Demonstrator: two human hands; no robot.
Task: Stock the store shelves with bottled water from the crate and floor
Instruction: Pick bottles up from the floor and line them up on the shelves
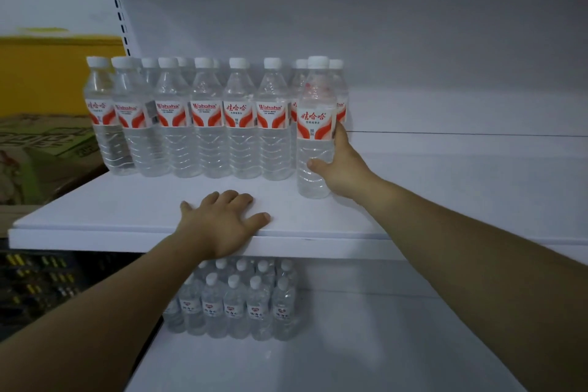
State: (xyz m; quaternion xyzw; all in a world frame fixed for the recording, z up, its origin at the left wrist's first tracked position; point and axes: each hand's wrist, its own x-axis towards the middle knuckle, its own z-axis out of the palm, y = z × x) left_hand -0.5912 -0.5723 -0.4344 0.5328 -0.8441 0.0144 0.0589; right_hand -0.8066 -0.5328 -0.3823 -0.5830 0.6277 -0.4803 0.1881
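One bottle (pixel 315 118) of water stands upright on the upper shelf (pixel 95 219), at the right end of the front row of bottles (pixel 206 124) and slightly forward of it. It is close beside its neighbour, but contact cannot be confirmed. The right hand (pixel 342 165) has its grip clamped on the bottle's lower body, thumb across the front, fingers behind. The left hand (pixel 219 223) lies flat on the shelf's front edge, fingers spread, holding nothing. Assessment: the bottle looks full and capped, so it should be moderately heavy. Its thin ribbed wall will likely give under a hard squeeze, and the plastic may be slick. The soundest hold is around the ribbed waist or the label band. Underneath, the lower shelf (pixel 350 344) carries a further cluster of bottles (pixel 235 302). A cardboard box (pixel 41 149) sits at far left.
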